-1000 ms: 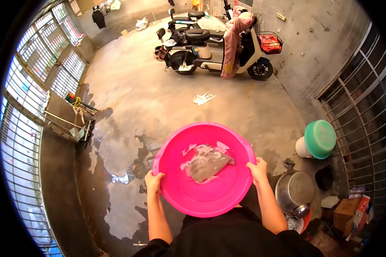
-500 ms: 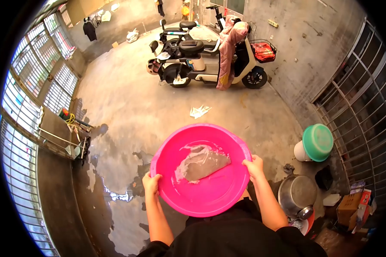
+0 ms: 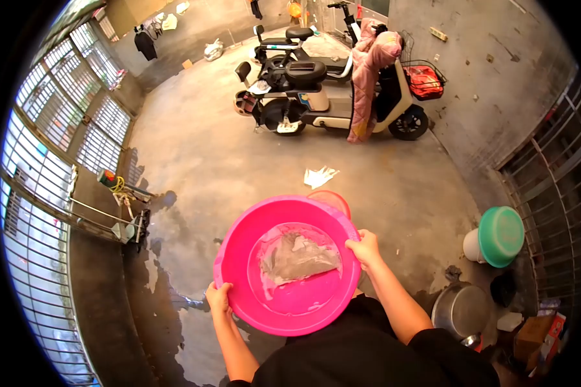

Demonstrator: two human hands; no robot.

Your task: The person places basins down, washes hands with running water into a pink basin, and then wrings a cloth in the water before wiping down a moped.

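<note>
A wet concrete floor (image 3: 239, 161) fills the scene, dark with puddles on the near left and dry farther off. At the far side stand two parked electric scooters (image 3: 329, 97), the right one draped with a pink cover (image 3: 368, 77) and carrying a red basket (image 3: 425, 80). A barred window wall (image 3: 51, 148) runs down the left, and a metal gate (image 3: 555, 193) closes the right.

Near the centre, a bright pink plastic basin (image 3: 289, 267) is held up over the floor, tilted slightly down to the left. A little water and a grey cloth (image 3: 297, 258) lie in its bottom, well inside the rim and apart from both hands. An orange-red rim of a second basin (image 3: 332, 198) shows just beyond its far edge.

At the near right are a steel pot (image 3: 461, 309), a white bucket with a green lid (image 3: 497, 235) and a cardboard box (image 3: 536, 332). A crumpled white scrap (image 3: 319, 175) lies on the floor mid-scene.

The right hand (image 3: 365, 248) clasps the basin's right rim, fingers curled over the edge. The left hand (image 3: 218, 298) grips the lower left rim, thumb on top, fingers hidden beneath.
</note>
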